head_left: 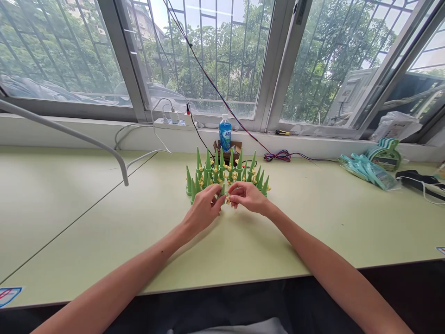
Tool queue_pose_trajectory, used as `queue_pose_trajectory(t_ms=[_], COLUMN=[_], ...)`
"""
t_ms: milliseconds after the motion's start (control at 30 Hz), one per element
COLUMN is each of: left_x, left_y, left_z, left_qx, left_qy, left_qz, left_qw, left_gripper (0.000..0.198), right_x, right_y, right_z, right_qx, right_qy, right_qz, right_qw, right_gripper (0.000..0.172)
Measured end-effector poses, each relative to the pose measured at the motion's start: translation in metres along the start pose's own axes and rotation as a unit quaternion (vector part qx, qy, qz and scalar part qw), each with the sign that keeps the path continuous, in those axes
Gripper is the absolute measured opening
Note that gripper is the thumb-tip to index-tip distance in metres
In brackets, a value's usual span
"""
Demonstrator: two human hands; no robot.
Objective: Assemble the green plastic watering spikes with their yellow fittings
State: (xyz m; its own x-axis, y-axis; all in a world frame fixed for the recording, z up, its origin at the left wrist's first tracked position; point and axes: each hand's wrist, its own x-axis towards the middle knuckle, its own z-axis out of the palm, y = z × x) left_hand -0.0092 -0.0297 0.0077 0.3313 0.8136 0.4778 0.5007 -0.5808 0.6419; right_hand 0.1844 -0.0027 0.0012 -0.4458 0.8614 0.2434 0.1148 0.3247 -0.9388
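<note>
Several green cones point(216, 168) with small yellow pieces on them stand in a cluster on the pale green table point(139, 250). At the front of the cluster, my left hand point(207, 203) is closed on one green cone point(223, 190), whose tip points up between the hands. Just to the right, my right hand point(248, 197) pinches a small yellow piece point(228, 200) close beside that cone. The details of the yellow piece are too small to tell, and the fingers partly hide the cone's lower part.
Behind the cones are a blue bottle point(225, 133) and a brown box point(237, 147). Coiled cables point(280, 156) lie near the wall. Teal plastic-wrapped items point(370, 171) are at the right. A grey curved bar point(69, 129) reaches in from the left.
</note>
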Motion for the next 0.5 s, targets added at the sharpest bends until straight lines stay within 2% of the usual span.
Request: queue_pose_trajectory(t_ms=[300,500], left_x=[0.0006,0.0002], left_y=[0.0008,0.0001], left_z=[0.0001,0.0003], left_qx=[-0.021,-0.025], left_qy=[0.042,0.031], left_qz=[-0.010,0.012], left_qw=[0.999,0.999], left_gripper=[0.021,0.019], right_x=[0.0004,-0.0022], right_y=[-0.0026,-0.0059], right_z=[0.0044,0.0090], right_qx=[-0.018,0.004], right_qy=[0.018,0.020], right_qz=[-0.001,0.007], right_qw=[1.000,1.000], right_gripper=[0.030,0.030])
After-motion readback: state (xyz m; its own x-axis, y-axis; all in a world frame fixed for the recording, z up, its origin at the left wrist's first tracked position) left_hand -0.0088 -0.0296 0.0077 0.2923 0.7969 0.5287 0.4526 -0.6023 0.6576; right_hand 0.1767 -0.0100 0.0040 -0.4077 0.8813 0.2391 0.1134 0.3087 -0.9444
